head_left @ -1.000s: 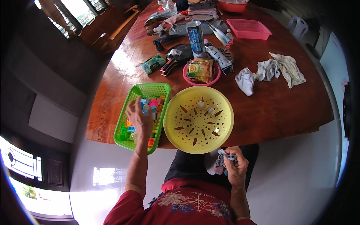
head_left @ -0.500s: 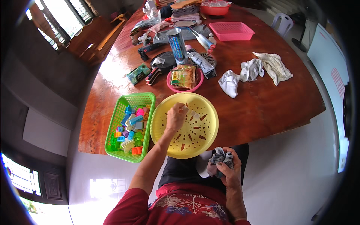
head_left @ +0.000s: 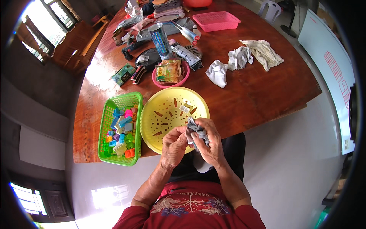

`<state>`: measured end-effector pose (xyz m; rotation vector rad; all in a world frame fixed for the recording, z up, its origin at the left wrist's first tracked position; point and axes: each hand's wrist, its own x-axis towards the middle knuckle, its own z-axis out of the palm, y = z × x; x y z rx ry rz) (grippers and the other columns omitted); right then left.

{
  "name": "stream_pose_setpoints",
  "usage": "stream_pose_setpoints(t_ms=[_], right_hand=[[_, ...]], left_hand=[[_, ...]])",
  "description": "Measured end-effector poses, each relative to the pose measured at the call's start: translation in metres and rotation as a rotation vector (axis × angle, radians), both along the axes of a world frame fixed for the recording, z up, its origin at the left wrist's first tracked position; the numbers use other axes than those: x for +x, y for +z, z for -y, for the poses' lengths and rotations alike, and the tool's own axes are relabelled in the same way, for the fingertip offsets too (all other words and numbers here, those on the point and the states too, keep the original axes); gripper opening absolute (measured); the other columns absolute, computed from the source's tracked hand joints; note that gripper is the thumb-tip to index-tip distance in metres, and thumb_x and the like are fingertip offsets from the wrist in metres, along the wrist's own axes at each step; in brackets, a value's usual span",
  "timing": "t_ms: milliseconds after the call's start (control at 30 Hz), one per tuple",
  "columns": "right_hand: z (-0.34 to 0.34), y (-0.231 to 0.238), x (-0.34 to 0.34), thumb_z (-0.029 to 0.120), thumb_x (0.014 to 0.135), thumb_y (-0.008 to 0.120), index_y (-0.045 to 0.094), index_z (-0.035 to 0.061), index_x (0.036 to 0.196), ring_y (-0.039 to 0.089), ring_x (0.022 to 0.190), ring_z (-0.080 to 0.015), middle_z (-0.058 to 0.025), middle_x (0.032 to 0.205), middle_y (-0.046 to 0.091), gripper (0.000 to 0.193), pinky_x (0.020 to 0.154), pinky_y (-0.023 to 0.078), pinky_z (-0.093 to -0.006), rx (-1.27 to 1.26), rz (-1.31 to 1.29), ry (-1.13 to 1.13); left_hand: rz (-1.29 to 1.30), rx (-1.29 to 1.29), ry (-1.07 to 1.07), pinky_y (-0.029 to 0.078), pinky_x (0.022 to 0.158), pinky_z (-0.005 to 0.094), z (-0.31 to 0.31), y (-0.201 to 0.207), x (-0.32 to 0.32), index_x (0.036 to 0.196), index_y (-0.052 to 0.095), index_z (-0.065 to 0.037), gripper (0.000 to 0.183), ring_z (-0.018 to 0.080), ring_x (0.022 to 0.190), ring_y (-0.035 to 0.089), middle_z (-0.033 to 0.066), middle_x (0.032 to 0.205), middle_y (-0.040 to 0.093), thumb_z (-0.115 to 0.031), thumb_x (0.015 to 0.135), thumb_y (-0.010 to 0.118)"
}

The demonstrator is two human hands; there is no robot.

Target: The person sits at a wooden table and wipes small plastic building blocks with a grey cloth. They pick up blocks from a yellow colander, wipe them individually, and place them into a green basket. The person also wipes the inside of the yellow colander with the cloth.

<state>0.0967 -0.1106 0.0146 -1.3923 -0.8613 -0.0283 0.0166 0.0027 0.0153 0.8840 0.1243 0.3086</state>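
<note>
A crumpled grey cloth [head_left: 199, 131] is bunched up over the near rim of the yellow perforated basin [head_left: 150, 131]. My right hand [head_left: 212, 147] is closed round it from the right. From the left, my left hand [head_left: 174, 148] pinches at the cloth's edge, the fingertips meeting it. Part of the cloth is hidden behind the fingers. A small whitish piece [head_left: 185, 108], perhaps a toy block, lies in the basin's far right part. Left of the basin stands a green basket [head_left: 102, 141] with several colourful toy blocks [head_left: 124, 126].
Behind the basin is a pink bowl [head_left: 187, 76] with food packets [head_left: 169, 71]. A tall blue can [head_left: 160, 42] and a black pouch [head_left: 146, 59] stand beyond. Crumpled white cloths [head_left: 217, 73] lie right, below a pink basket [head_left: 217, 21]. The wooden table's edge [head_left: 267, 121] runs close by.
My left hand has left the basin and come back to the cloth. My right hand has lifted the cloth up and leftward to the basin's near rim. The view has shifted slightly.
</note>
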Motion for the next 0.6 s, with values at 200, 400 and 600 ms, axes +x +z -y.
stream_pose_setpoints(t_ms=[200, 400, 600], right_hand=[[0.022, -0.011, -0.01, 0.0, 0.083, 0.063, 0.053, 0.0033, 0.111, 0.057, 0.092, -0.017, -0.0117, 0.111, 0.052, 0.03, 0.077, 0.048, -0.0289, 0.043, -0.301, 0.171], [0.01, 0.004, -0.013, 0.005, 0.088, 0.06, 0.053, 0.002, 0.095, 0.056, 0.063, -0.006, -0.0047, 0.077, 0.062, 0.01, 0.05, 0.046, -0.0204, 0.02, -0.346, -0.164], [0.009, -0.001, -0.02, 0.001, 0.089, 0.056, 0.045, 0.0024, 0.11, 0.055, 0.074, -0.0086, -0.0072, 0.094, 0.06, 0.024, 0.059, 0.046, -0.0212, 0.155, -0.632, 0.157]], left_hand=[[-0.058, -0.158, -0.094, 0.049, 0.066, 0.0264, 0.008, -0.007, -0.01, 0.107, 0.059, 0.002, 0.023, 0.0138, 0.076, 0.06, 0.0073, 0.091, 0.065, -0.014, 0.092, 0.058], [-0.161, -0.143, -0.096, 0.049, 0.065, 0.0266, 0.025, 0.0, -0.011, 0.103, 0.062, 0.001, 0.02, 0.0151, 0.074, 0.06, 0.0059, 0.086, 0.064, -0.015, 0.093, 0.055], [-0.095, -0.201, 0.007, 0.048, 0.065, 0.025, 0.02, -0.011, -0.013, 0.11, 0.061, 0.001, 0.024, 0.0126, 0.076, 0.059, 0.0053, 0.091, 0.064, -0.016, 0.094, 0.054]])
